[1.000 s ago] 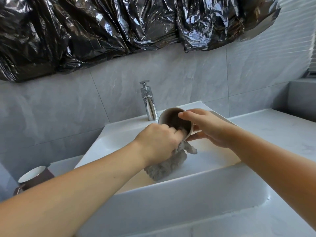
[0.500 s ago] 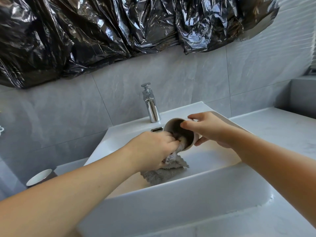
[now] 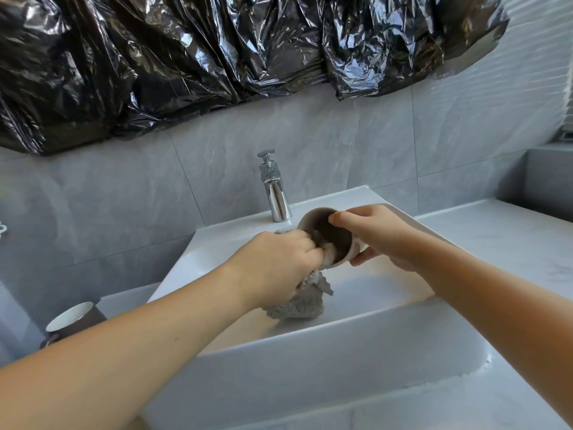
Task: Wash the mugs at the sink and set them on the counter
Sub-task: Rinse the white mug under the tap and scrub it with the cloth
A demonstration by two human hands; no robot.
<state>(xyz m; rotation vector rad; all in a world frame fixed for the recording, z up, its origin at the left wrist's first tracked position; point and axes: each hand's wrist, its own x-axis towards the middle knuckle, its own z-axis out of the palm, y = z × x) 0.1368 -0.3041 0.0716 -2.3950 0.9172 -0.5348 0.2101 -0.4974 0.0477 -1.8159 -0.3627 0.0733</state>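
Scrubbing a mug over the white sink (image 3: 310, 352)

My right hand (image 3: 381, 240) grips the tilted grey ceramic mug (image 3: 328, 234); my left hand (image 3: 273, 268) clutches the grey rag (image 3: 297, 302), stuffed inside it.

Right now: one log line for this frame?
stage: washing | left hand: scrubs inside with cloth | right hand: holds mug tilted over sink

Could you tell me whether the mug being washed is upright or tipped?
Tipped: the mug lies on its side, mouth facing the left hand.

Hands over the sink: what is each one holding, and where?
Right hand grips the tilted beige ceramic mug by its rim and side; left hand bunches a grey cloth into its mouth.
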